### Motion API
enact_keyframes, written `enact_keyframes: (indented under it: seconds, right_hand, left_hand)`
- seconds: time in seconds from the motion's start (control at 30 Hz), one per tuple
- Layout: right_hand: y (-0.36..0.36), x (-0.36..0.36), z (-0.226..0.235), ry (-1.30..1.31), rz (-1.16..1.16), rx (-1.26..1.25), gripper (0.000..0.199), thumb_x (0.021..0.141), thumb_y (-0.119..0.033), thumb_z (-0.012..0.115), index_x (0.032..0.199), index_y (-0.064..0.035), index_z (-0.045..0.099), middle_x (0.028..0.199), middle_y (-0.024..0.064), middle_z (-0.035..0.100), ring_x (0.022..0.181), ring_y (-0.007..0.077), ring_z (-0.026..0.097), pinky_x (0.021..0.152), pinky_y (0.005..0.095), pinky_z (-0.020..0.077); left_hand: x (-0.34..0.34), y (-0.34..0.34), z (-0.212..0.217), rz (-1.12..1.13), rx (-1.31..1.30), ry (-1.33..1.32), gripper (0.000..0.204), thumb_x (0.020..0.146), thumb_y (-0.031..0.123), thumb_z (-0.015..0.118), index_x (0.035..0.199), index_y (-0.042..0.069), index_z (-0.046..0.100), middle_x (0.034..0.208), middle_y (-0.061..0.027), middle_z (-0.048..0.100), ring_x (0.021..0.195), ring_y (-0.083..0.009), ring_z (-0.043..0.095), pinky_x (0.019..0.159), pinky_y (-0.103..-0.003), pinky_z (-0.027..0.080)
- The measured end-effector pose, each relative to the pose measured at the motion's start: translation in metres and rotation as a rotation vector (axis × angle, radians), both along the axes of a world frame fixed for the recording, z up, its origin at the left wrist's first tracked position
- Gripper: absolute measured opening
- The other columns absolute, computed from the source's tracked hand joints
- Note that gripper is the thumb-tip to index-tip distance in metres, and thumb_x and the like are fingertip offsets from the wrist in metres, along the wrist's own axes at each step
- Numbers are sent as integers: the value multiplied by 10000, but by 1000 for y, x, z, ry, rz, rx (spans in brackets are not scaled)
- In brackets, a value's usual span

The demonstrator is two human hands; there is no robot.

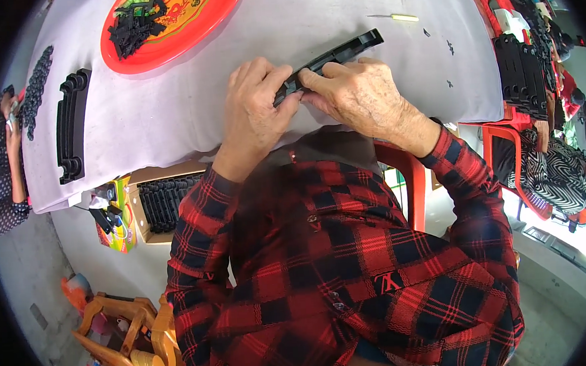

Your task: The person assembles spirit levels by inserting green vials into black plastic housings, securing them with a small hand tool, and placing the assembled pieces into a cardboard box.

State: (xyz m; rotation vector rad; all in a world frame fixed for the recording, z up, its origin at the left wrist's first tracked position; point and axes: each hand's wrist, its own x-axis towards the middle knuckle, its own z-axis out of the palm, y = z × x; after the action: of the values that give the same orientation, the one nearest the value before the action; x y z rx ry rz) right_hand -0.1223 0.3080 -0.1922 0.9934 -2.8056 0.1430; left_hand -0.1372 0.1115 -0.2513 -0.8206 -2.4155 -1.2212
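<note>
A long black plastic strip-shaped part [345, 51] is held between both hands near the table's front edge, slanting up to the right. My left hand [256, 105] grips its lower left end, thumb and forefinger closed on it. My right hand [361, 97] pinches it close by, forefinger on top and thumb beneath. The fingers hide the left end of the part, so what they press there cannot be seen. Beyond the hands, to the left, a red tray [154, 56] carries small black pieces [137, 33] and some green ones.
A screwdriver-like tool with a yellow handle [405, 18] lies at the far right, near small black bits [450, 47]. Similar black parts are stacked at left [73, 126] and right [521, 75]. Below the table is a cardboard box [155, 238] of black parts. Other people sit both sides.
</note>
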Motion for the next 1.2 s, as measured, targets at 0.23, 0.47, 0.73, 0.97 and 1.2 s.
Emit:
enact_keyframes:
  seconds: [0.23,0.47,0.73,0.97,1.2]
  right_hand:
    - [2,0,-2,29,-6,0,251,923,-344,669,950,-105,598,715,38,620,633,242,681,569,362,524]
    - [2,0,-8,94,-8,-57,293,857,-337,728,1092,-174,664,684,0,538,571,197,605,525,325,477]
    - [0,6,-11,70,-73,-59,293,857,-338,732,1091,-179,659,643,1,532,543,212,590,505,338,465]
    - [0,6,-14,21,-95,-99,268,874,-328,722,1085,-175,658,622,13,543,531,234,587,500,357,469]
    - [2,6,-14,61,-93,-124,256,874,-320,724,1074,-169,672,617,22,542,524,242,584,484,364,464]
  left_hand:
    - [-1,1,0,0,-4,7,307,734,119,733,1015,32,646,901,-94,540,859,-301,547,833,-423,430]
    - [-1,1,-1,-3,7,14,299,736,117,728,1009,29,644,895,-96,531,856,-303,542,827,-421,424]
    - [0,0,-1,-5,-7,0,295,747,128,720,1014,29,643,899,-101,531,865,-312,541,833,-431,418]
    - [-1,1,0,-11,-14,2,305,747,126,722,1023,21,646,904,-104,538,873,-315,544,837,-430,418]
    - [-1,0,1,0,-20,4,303,742,120,732,1014,14,653,900,-103,544,875,-314,548,834,-427,422]
